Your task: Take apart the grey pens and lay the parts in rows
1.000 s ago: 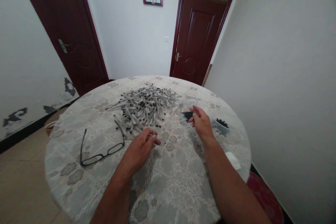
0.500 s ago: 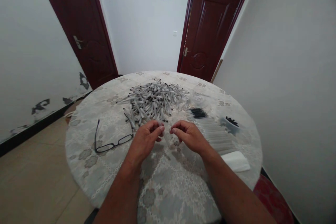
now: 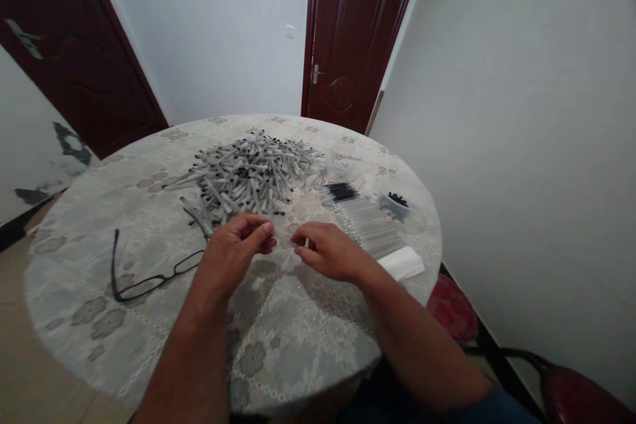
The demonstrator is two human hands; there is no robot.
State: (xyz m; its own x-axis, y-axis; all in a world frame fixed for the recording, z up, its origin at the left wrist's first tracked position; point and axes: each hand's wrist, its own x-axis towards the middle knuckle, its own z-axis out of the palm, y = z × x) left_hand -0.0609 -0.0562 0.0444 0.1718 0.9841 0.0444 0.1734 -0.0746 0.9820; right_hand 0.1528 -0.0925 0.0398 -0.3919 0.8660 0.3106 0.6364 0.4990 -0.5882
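My left hand (image 3: 243,242) is above the near edge of a heap of thin whitish tubes with dark ends (image 3: 243,175), thumb pressed to its fingers. Whatever is in this pinch is too small or pale to make out. To the right, my right hand (image 3: 325,250) hovers over the tablecloth, thumb and curled fingertips slightly apart, with nothing visible between them. Just beyond it lies a row of clear slender tubes (image 3: 368,225) side by side. A bundle of black thin rods (image 3: 342,191) lies at the row's far end.
A small tub of black pieces (image 3: 397,204) stands at the right, near a folded white cloth or paper (image 3: 403,264). Black-framed glasses (image 3: 154,281) lie at the left. Clear plastic (image 3: 342,160) lies behind the row. The round table has a flowered cloth (image 3: 283,371); red seats stand right.
The view has turned right and down. The pale strip seen between my hands is no longer visible there. My right hand's thumb and fingertips have moved apart.
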